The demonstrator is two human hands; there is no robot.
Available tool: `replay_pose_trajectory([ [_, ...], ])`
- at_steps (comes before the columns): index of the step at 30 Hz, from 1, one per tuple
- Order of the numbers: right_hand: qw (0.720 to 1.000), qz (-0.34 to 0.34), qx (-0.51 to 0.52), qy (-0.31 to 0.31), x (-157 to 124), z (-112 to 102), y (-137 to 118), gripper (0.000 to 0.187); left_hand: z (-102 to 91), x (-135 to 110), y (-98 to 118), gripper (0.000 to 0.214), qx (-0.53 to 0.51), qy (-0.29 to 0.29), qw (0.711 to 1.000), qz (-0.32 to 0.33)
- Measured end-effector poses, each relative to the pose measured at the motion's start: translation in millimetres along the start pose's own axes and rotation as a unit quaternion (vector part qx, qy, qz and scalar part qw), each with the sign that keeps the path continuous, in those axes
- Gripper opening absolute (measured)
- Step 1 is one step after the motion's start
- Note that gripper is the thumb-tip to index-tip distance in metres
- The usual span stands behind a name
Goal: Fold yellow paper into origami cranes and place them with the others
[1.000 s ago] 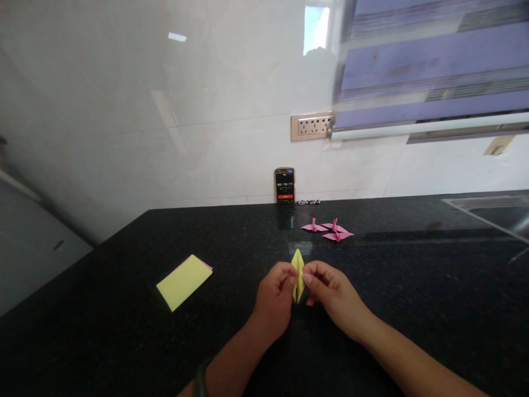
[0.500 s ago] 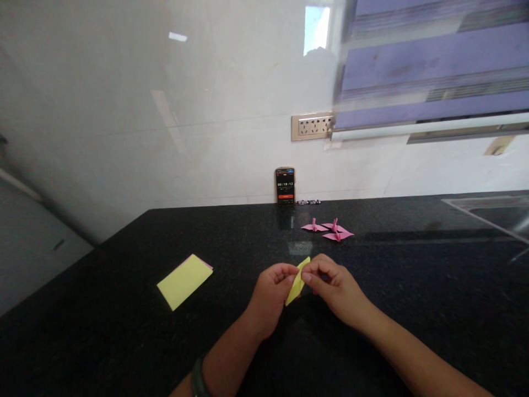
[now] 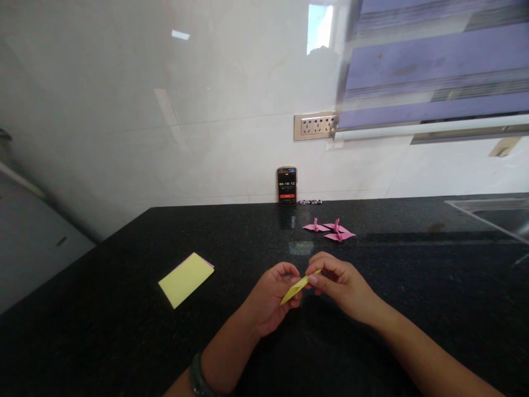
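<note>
A small folded yellow paper (image 3: 298,287) is held between both my hands just above the black countertop (image 3: 124,331). My left hand (image 3: 270,300) pinches its lower left end with curled fingers. My right hand (image 3: 339,284) pinches its upper right end between thumb and fingers. The folded piece lies tilted, nearly edge-on to me. A stack of yellow paper sheets (image 3: 185,279), with a pink edge showing beneath, lies to the left of my hands.
Three pink folded paper cranes (image 3: 329,230) sit farther back on the counter. A phone (image 3: 286,185) showing a timer leans against the white wall below a socket strip (image 3: 314,126). A sink edge (image 3: 487,212) is at the far right. The counter's edge drops off at left.
The yellow folded paper has been turned from standing upright to lying tilted, almost flat. Both hands shifted slightly with it and keep their pinch.
</note>
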State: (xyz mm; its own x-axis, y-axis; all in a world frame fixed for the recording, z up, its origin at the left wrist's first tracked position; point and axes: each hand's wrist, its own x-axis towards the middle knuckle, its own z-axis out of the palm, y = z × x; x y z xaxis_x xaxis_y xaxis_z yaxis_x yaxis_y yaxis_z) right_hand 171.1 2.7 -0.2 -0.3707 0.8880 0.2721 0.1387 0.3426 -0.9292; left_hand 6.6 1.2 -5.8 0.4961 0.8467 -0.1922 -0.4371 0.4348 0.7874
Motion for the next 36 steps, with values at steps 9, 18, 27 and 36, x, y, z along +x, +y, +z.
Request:
replay_pose_trajectory([
  [9, 0.994, 0.001, -0.059, 0.094, 2, 4, 6, 0.014, -0.1, 1, 5, 0.01, 0.0, 0.058, 0.998, 0.033],
  [18, 0.983, -0.014, -0.127, 0.134, 0, 8, 4, 0.012, 2.5, -2, 2, 0.019, 0.25, 0.123, 0.954, 0.109],
  [27, 0.993, 0.082, -0.041, 0.074, -2, 10, -3, 0.012, 2.5, -3, 2, 0.017, 0.289, 0.105, 0.94, 0.15],
  [36, 0.995, 0.076, 0.019, 0.06, -1, 11, -6, 0.012, 7.3, -5, 5, 0.022, 0.284, 0.123, 0.937, 0.161],
])
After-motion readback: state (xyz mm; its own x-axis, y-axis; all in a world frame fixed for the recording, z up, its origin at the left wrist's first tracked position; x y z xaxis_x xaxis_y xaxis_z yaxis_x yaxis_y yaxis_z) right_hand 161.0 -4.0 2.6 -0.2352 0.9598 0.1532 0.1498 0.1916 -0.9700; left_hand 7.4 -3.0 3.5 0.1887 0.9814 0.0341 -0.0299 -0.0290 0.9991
